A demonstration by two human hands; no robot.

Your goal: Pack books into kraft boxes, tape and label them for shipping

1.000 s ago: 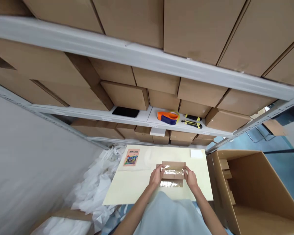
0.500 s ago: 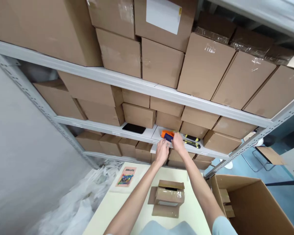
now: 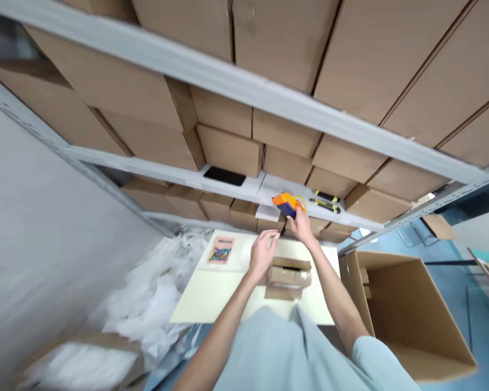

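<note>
In the head view, my right hand (image 3: 301,225) is closed around an orange and dark-blue hand tool (image 3: 286,203), raised in front of the shelf edge. A thin yellow loop shows beside it; the tool's exact kind I cannot make out. My left hand (image 3: 264,251) is lower and to the left, apart from the tool, its fingers loosely curved with nothing visible in them. A narrow black strip (image 3: 284,226) shows between the hands. Below them, a small cardboard box (image 3: 289,276) with flaps unfolded lies on the pale table (image 3: 206,293).
Black-and-yellow cutters (image 3: 326,205) and a black flat slab (image 3: 224,176) lie on the shelf (image 3: 179,178) among brown boxes. A printed booklet (image 3: 221,250) is on the table. A large carton (image 3: 407,320) stands at right, white packing material (image 3: 158,293) at left.
My left hand has come away from the orange and blue tool and dropped lower. The right hand still holds the tool. The view has tilted downward, showing more of my shirt and the floor.
</note>
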